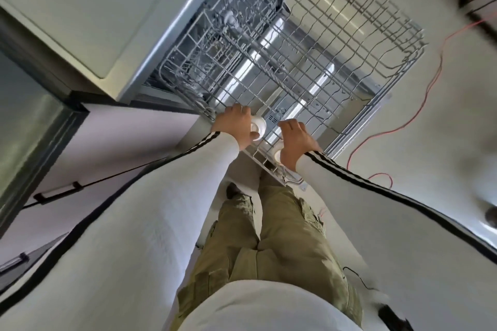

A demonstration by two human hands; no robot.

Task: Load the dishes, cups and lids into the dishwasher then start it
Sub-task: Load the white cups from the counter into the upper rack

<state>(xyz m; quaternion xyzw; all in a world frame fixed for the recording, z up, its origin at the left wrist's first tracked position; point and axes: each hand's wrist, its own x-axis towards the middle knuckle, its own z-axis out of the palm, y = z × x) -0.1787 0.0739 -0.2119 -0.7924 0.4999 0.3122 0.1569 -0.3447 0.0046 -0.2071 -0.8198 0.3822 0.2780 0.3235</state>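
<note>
Left hand (233,124) gripping white cup (258,127), over rack (309,43)

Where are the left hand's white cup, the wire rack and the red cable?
white cup (258,126): head view, rim.
wire rack (322,35): head view, bottom grid.
red cable (440,62): head view, middle stretch.

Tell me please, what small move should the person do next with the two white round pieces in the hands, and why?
Probably lower both pieces onto the wires and let go. The left hand grips one white round piece and the right hand grips the other white piece, both just over the near edge of the pulled-out rack, so only setting down seems left.
</note>
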